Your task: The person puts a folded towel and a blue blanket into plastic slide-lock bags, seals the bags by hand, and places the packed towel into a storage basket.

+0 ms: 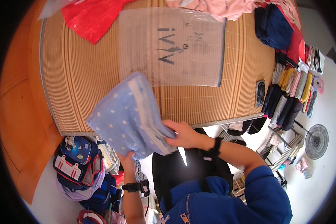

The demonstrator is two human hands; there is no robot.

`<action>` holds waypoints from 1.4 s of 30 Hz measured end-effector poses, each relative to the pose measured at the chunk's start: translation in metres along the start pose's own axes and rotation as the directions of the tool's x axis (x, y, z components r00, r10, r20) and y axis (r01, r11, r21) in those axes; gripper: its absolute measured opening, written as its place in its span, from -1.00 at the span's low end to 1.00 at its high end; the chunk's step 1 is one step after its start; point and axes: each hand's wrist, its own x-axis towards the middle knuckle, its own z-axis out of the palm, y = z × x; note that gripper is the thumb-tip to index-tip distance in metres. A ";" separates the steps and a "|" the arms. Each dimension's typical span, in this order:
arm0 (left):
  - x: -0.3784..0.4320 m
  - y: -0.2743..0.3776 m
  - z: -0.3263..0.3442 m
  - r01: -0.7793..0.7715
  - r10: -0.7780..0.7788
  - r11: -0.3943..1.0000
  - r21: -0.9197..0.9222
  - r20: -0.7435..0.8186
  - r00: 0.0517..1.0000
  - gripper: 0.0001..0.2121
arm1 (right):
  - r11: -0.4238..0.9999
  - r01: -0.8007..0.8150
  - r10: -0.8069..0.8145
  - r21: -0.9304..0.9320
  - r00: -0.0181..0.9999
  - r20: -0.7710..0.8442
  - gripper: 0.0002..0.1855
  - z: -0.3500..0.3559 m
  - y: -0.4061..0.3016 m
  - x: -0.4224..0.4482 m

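Note:
Both of my hands hold a folded light-blue cloth (120, 117) with white dots and a pale stripe along one side. My left hand (127, 161) grips its lower edge, with the thumb on top and the other fingers hidden beneath. At its right corner, my right hand (182, 134) pinches the layered edge between thumb and fingers. The cloth is tilted and overlaps the near part of a bamboo-slat mat (201, 103). Just beyond it, a frosted plastic zip bag (201, 50) bearing printing lies flat on the mat.
A red cloth or garment (92, 19), pink fabric (218, 7) and a navy garment (273, 26) lie at the far side. Rows of folded clothes (291, 84) and a small dark object (259, 93) are at right. Backpacks (78, 165) stand lower left; a fan (316, 141) stands right.

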 end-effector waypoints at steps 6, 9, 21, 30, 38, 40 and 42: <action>-0.015 0.036 0.095 -0.193 0.132 0.969 0.154 0.338 0.932 -0.33 | 0.990 -0.105 0.133 0.097 0.929 -0.344 -0.42 -0.052 0.031 -0.110; 0.009 0.036 0.146 -0.234 0.129 0.947 0.221 0.405 0.905 -0.34 | 0.990 -0.114 0.141 0.084 0.857 -0.496 -0.44 -0.065 0.075 -0.108; -0.010 0.077 0.325 -0.915 0.527 -0.087 0.394 0.798 0.294 -0.41 | 0.986 -0.090 0.165 0.140 0.627 -0.761 -0.73 -0.132 0.152 -0.070; 0.004 0.106 0.399 -0.820 0.055 -0.283 0.498 0.862 0.504 -0.70 | 0.945 -0.085 0.299 0.316 0.616 -0.729 -0.74 -0.144 0.142 -0.037; -0.038 0.195 0.260 -0.921 -0.042 0.312 0.232 0.972 0.230 -0.80 | 0.830 -0.219 0.472 0.512 0.766 -0.437 -0.54 -0.138 0.130 -0.037; -0.042 0.208 0.235 -0.898 0.010 0.361 0.251 0.962 0.273 -0.84 | 0.845 -0.167 0.410 0.508 0.812 -0.414 -0.56 -0.129 0.118 -0.035; -0.047 0.221 0.211 -0.872 0.067 0.416 0.257 0.948 0.311 -0.87 | 0.858 -0.119 0.348 0.500 0.851 -0.394 -0.57 -0.120 0.107 -0.037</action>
